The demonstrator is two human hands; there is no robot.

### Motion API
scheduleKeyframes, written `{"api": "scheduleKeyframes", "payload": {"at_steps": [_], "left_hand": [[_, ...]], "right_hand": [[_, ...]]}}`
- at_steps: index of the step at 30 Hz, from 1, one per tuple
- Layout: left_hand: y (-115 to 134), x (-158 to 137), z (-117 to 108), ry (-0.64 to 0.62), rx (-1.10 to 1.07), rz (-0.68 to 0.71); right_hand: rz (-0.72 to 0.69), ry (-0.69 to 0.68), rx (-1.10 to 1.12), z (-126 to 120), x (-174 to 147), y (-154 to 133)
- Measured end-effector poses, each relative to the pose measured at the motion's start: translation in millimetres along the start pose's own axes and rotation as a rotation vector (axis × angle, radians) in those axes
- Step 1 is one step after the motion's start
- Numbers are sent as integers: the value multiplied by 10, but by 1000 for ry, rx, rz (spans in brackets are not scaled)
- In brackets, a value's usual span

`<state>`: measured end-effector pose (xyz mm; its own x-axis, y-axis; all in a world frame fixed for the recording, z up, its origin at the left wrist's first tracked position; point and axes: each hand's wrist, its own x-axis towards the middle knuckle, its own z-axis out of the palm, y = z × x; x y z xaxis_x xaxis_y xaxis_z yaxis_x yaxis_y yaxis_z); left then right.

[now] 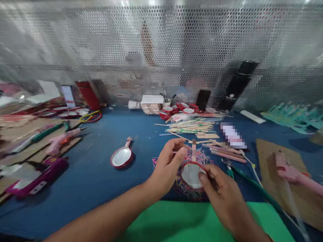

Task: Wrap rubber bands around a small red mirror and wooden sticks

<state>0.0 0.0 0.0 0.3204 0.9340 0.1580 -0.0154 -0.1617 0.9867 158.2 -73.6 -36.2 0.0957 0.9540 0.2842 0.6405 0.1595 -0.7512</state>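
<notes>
My right hand [222, 195] grips a round, red-rimmed disc with a pale face [191, 176], thumb on its face and fingers behind. A flat wooden stick with a brown tip [193, 149] points away from the disc like a handle. Close by on the left, my left hand [168, 166] has its fingers curled toward the thumb; whatever they pinch, if anything, is too small to name. Beneath both hands lies a tangle of multicoloured threads [203, 154]. A similar disc with a short stick [121, 157] rests on the blue table to the left.
Thin sticks [194, 126] and red-rimmed cups [165, 114] lie at the back. A pink glue gun [285, 168] sits on cardboard at right, its cable nearby. Another pink glue gun [59, 141] and a purple tool [40, 178] are left. A green sheet [171, 222] lies in front.
</notes>
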Motion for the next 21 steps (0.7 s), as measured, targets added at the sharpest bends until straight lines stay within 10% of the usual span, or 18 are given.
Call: {"api": "scheduleKeyframes", "payload": {"at_steps": [9,21], "left_hand": [[-38,21,-23,36,55,62],[33,-198,97,-224,418,41]], "right_hand": [[-40,13,-19,6,-28,26],[-38,61,25,21,-23,76]]}}
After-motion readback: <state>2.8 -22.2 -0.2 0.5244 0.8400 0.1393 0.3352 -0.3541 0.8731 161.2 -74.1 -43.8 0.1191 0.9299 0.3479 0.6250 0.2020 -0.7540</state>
